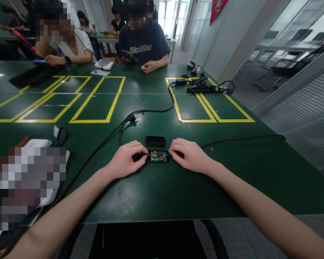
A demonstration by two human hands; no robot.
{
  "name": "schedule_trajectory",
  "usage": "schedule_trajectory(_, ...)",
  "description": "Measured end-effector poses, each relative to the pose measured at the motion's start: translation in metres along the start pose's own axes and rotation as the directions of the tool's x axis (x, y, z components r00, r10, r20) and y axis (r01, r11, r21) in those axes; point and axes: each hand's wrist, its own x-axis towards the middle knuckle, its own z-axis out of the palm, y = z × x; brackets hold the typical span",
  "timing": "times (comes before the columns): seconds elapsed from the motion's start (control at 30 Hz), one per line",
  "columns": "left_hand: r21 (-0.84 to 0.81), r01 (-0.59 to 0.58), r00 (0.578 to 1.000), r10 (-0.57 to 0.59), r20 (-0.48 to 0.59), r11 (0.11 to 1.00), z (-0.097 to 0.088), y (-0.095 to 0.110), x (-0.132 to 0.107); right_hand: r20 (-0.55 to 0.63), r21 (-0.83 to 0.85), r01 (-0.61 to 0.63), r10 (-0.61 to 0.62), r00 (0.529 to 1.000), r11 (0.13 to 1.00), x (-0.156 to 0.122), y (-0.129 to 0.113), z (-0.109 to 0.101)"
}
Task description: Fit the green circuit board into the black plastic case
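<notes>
On the green table in front of me lies a small circuit board (158, 156) with copper-wound coils, sitting in a black plastic case half. My left hand (128, 158) is closed in a pinch at the board's left end, where a black cable (120, 133) runs in. At the opposite end my right hand (190, 154) pinches a second black cable (240, 137), which trails off to the right. Both fingertips touch or nearly touch the case ends and hide the cable entries. Just beyond the board rests a separate black case cover (155, 141), its hollow side up.
A power plug (132, 118) on a long cord lies ahead to the left. Black adapters and cables (207, 86) are piled at the far right among yellow tape outlines (116, 97). A blurred-out white object (37, 144) sits at left. Two people (143, 43) work across the table.
</notes>
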Motion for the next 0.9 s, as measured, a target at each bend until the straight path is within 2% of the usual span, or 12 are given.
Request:
schedule_trajectory(0.2,0.051,-0.011,1.0,0.011,0.001,0.999,0.002,-0.001,0.0,0.007,-0.001,-0.028,0.028,1.0,1.0,0.003,-0.002,-0.002)
schedule_trajectory(0.47,0.041,-0.02,1.0,0.02,0.003,0.999,0.004,-0.003,0.001,0.061,0.103,-0.123,0.118,0.991,0.987,0.004,0.001,0.001)
schedule_trajectory(0.63,0.08,-0.035,0.999,0.031,0.039,0.996,0.002,0.0,0.003,0.024,0.118,-0.132,0.13,0.991,0.984,0.005,0.001,0.004)
schedule_trajectory(0.77,0.146,-0.035,0.999,0.033,0.02,0.989,0.002,0.0,0.004,-0.014,0.066,-0.171,0.172,0.985,0.983,0.008,0.002,0.008)
schedule_trajectory(0.9,0.199,-0.06,0.998,0.057,0.022,0.978,0.001,0.001,0.005,-0.053,0.04,-0.144,0.146,0.988,0.989,0.011,0.003,0.01)
